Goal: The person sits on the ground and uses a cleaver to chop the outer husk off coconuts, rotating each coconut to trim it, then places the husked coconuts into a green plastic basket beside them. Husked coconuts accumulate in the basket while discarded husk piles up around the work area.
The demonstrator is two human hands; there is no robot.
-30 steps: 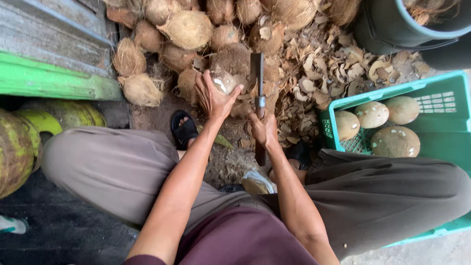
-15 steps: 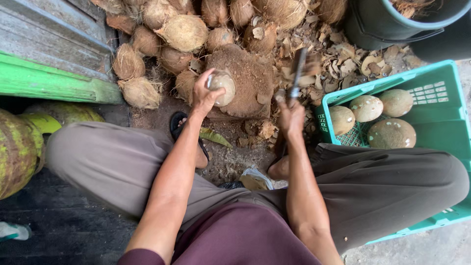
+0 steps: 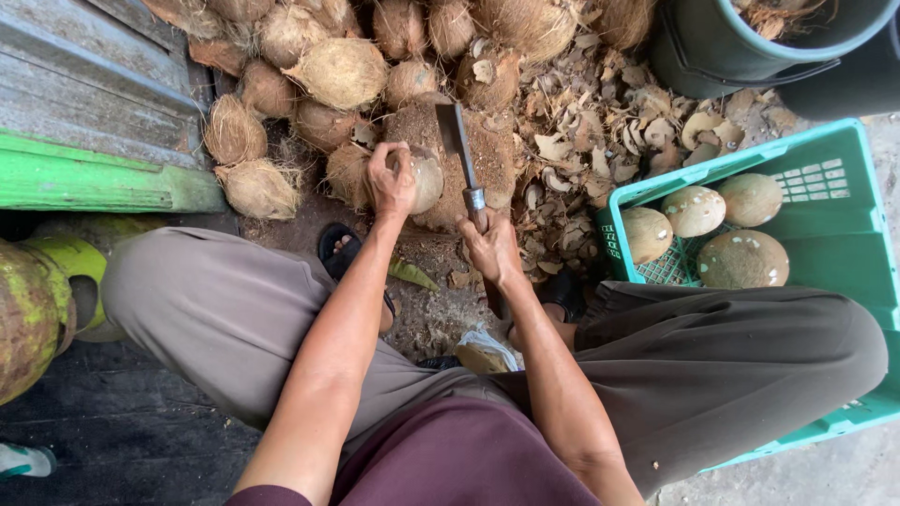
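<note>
Since half a second ago, the right hand (image 3: 492,248) has swung the cleaver (image 3: 457,141) back from the right side toward the middle, so that the blade now stands just beside the coconut (image 3: 424,178), its edge against or very close to the shell; contact cannot be told for certain. That hand is clamped around the cleaver's handle, with the metal collar showing just above the fist. The left hand (image 3: 392,178) has stayed on the coconut, fingers wrapped over its top and left side, pinning it on the fibrous chopping block (image 3: 497,155). The two hands sit near each other but apart, with the blade between them. Behind the block lies a heap of unpeeled husked coconuts (image 3: 342,70), and pale shell chips (image 3: 600,141) are scattered to the right. A green plastic crate (image 3: 844,225) at the person's right knee holds four trimmed, smooth coconuts (image 3: 745,258). A dark bucket (image 3: 741,47) stands beyond the crate. The person sits with knees spread, a sandalled foot (image 3: 342,248) showing beneath the left forearm. A green board (image 3: 103,183) runs along the left.
</note>
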